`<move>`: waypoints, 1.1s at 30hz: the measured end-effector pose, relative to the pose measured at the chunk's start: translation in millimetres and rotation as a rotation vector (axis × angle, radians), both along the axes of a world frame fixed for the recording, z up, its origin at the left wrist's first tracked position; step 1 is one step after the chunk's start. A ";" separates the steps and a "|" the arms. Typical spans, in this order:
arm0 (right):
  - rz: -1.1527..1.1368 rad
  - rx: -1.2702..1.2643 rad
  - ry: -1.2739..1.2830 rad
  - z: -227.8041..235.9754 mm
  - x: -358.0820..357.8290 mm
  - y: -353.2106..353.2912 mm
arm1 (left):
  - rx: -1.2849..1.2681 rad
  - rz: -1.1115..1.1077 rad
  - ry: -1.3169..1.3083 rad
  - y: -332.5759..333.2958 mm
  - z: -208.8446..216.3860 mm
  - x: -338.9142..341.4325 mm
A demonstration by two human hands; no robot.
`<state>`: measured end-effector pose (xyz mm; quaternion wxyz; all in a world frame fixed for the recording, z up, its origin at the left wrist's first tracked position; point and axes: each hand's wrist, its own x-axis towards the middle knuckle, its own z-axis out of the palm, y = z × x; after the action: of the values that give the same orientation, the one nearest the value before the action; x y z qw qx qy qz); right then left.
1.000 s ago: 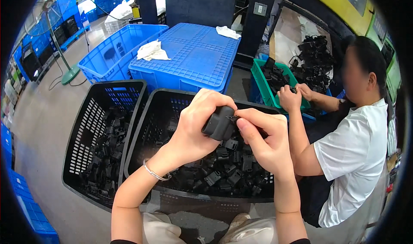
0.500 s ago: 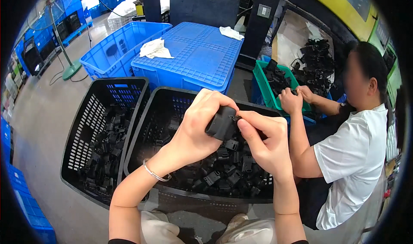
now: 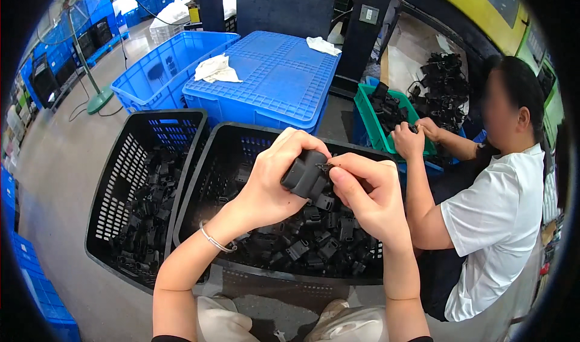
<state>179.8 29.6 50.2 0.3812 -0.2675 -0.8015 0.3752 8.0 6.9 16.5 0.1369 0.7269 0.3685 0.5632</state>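
Observation:
My left hand [image 3: 277, 176] is wrapped round a black plastic part [image 3: 307, 174], a blocky housing with rounded corners, held tilted above a large black crate [image 3: 208, 161]. At the part's right edge, thin dark bits stick out, and my right hand [image 3: 368, 191] pinches there with thumb and forefinger. Just what lies between those fingertips is too small to make out fully. Below my hands, many similar black plastic parts [image 3: 326, 245] lie loose in the crate. The underside of the held part is hidden by my left palm.
Left of it stands a second black crate [image 3: 109, 209] of black parts. Behind are a lidded blue bin [image 3: 272, 70] with white cloths [image 3: 217, 69] and an open blue bin [image 3: 139, 85]. At right, a co-worker [image 3: 495, 209] handles parts over a green tray [image 3: 371, 115].
The black part has turned and tipped slightly in my left hand, showing more of its end face. Both hands stay close together, shifted a little left.

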 end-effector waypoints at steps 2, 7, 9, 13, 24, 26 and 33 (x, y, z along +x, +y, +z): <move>-0.033 0.064 -0.015 -0.1 -1.4 0.4 | -0.011 0.003 -0.007 0.7 -1.3 0.9; -0.057 0.109 -0.005 -1.9 -4.1 0.3 | -0.033 0.003 -0.030 1.2 -3.0 0.0; -0.065 0.108 -0.008 -1.8 -3.7 0.4 | -0.044 0.003 -0.019 1.3 -1.8 0.1; -0.069 0.100 -0.038 -1.8 -4.6 0.8 | -0.048 0.006 -0.013 1.9 -3.8 -1.8; -0.056 0.262 -0.072 -4.8 -4.6 2.2 | -0.028 0.041 0.089 4.4 -4.5 -5.8; -0.022 0.078 -0.056 -3.8 -2.6 2.5 | -0.013 0.051 0.107 4.0 -1.1 -5.1; -0.122 0.271 -0.072 -2.3 -6.4 1.5 | 0.089 0.238 0.263 1.9 1.5 -3.9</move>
<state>173.5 31.1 47.9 0.4068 -0.2749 -0.8402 0.2302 4.1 8.8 18.0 -0.0124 0.7507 0.4416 0.4913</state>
